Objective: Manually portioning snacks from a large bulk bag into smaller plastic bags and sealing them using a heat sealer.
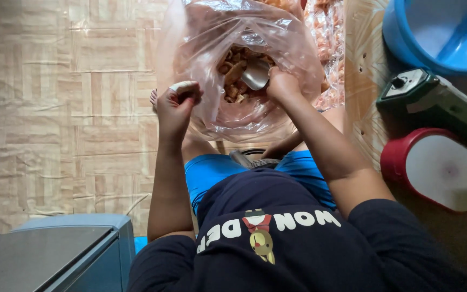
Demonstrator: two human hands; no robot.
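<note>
Left hand (177,103) fisted on rim of plastic bag (201,48), holding mouth open. Right hand (280,82) clenched round metal scoop (257,74), deep among snacks (233,75). Risks: thin rim slipping free, mouth collapsing; scoop edge tearing film, snacks spilling onto floor mat (55,108).

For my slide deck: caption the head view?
Left hand grips clear plastic bag open; right hand scoops fried snacks.

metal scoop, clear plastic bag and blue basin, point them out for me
metal scoop (256,74), head view, on its shiny bowl
clear plastic bag (201,43), head view, on its left wall
blue basin (401,38), head view, on its outer rim
</note>
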